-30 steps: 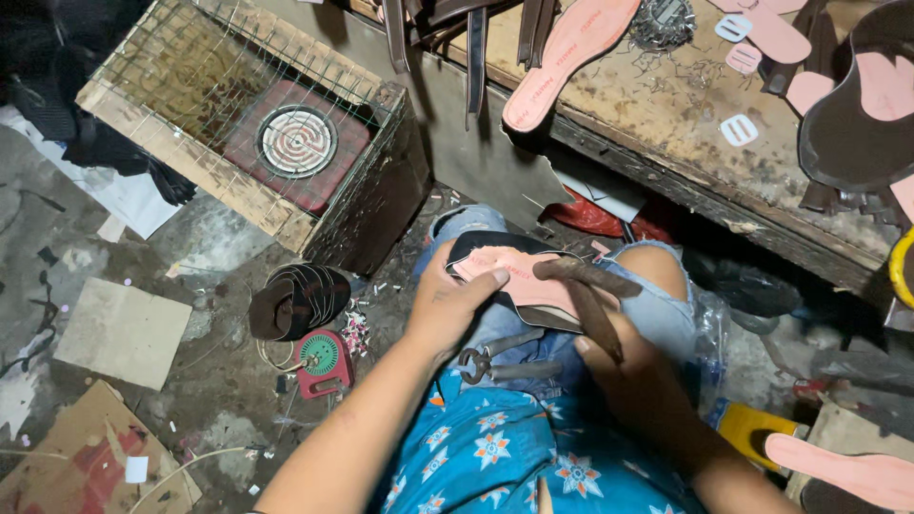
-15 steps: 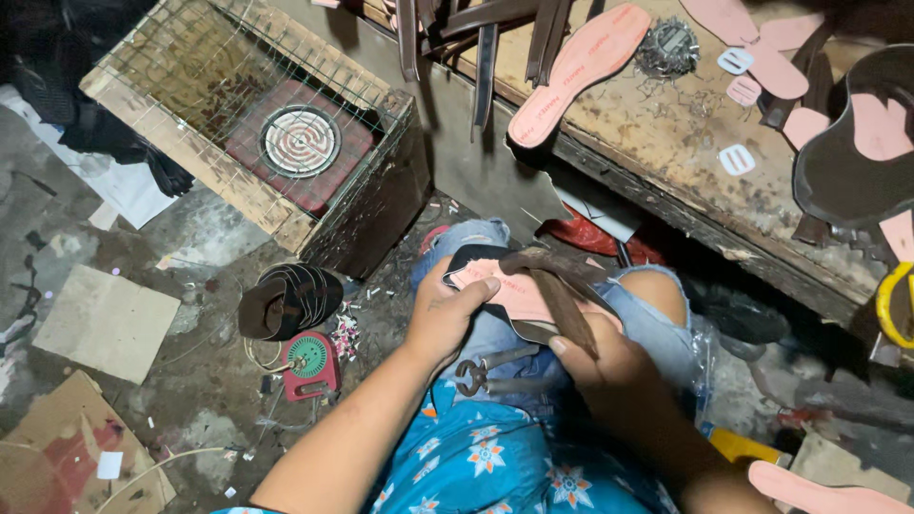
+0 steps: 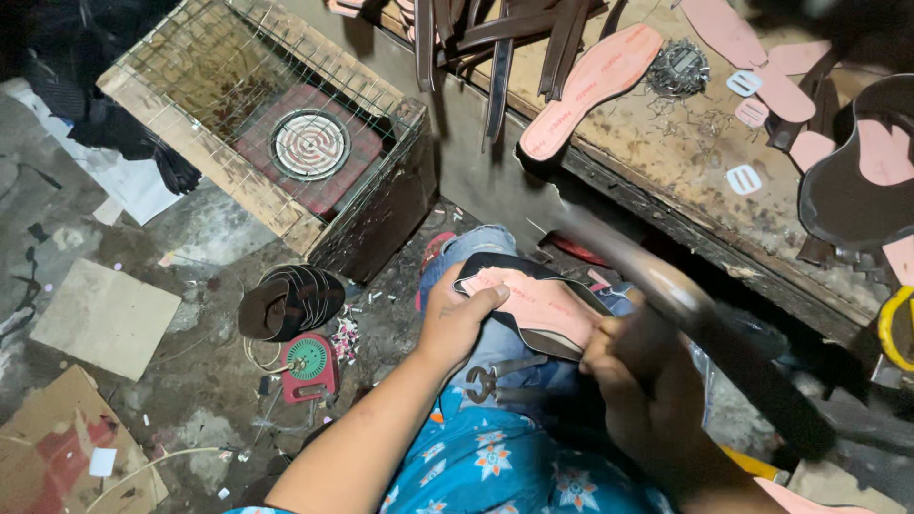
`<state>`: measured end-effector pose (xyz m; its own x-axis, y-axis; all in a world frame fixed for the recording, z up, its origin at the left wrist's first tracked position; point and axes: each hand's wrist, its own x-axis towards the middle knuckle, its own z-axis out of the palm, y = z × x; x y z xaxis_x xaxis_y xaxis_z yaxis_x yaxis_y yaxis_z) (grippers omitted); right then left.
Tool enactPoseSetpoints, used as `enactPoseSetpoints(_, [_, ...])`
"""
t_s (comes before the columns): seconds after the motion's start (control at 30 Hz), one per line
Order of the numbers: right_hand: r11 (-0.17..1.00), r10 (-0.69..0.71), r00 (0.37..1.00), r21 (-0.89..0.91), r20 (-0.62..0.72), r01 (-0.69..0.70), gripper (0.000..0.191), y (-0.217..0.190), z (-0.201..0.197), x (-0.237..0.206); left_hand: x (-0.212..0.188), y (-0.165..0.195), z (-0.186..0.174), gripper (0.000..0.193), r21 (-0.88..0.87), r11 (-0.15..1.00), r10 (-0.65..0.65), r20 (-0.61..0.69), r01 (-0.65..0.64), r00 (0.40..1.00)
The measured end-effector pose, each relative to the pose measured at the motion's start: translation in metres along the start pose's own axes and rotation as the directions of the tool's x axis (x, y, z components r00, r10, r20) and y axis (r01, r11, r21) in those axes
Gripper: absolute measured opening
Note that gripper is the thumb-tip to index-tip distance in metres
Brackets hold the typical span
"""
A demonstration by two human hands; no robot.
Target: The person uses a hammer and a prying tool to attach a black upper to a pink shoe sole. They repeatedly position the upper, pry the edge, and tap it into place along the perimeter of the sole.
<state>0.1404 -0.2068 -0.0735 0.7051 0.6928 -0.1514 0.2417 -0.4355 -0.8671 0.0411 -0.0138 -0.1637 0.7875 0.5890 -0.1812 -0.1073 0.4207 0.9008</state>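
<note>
While the left hand (image 3: 457,319) pins a pink, black-edged sandal sole (image 3: 533,306) on the lap, the right hand (image 3: 633,366) beside it grips a blurred hammer (image 3: 666,286), strap unattached.

Wire cage (image 3: 228,114) around a coil heater (image 3: 309,145) on the floor; cardboard (image 3: 103,317) near; pink insoles (image 3: 590,90) on the worktop (image 3: 666,171).
</note>
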Motion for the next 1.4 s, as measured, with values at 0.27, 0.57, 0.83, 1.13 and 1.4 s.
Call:
enactPoseSetpoints(0.27, [0.944,-0.177,0.982,-0.270,0.070,0.190,0.050,-0.030,0.001,0.013,0.002,0.003,0.002,0.032,0.064,0.997,0.044,-0.012,-0.043,0.999])
enactPoseSetpoints(0.57, [0.763,-0.005,0.983,-0.635,0.182,0.122,0.043,-0.037,-0.003,0.033,0.002,-0.003,-0.003,0.032,0.005,0.997,0.071,0.026,-0.071,0.997])
enactPoseSetpoints(0.83, [0.867,0.017,0.994,-0.497,0.103,0.037,0.043,0.002,0.004,0.034,0.005,0.001,0.003,0.038,0.113,0.989,0.096,-0.011,-0.094,0.995])
enactPoseSetpoints(1.13, [0.926,0.027,0.985,0.375,-0.170,0.040,0.070,0.015,-0.061,0.003,-0.020,0.099,0.002,0.038,0.096,0.957,0.256,0.173,-0.275,0.951])
enactPoseSetpoints(1.4, [0.941,0.023,0.999,0.338,-0.044,-0.007,0.066,-0.030,-0.025,-0.007,-0.041,0.154,0.012,0.042,0.378,0.853,0.255,0.302,-0.361,0.919])
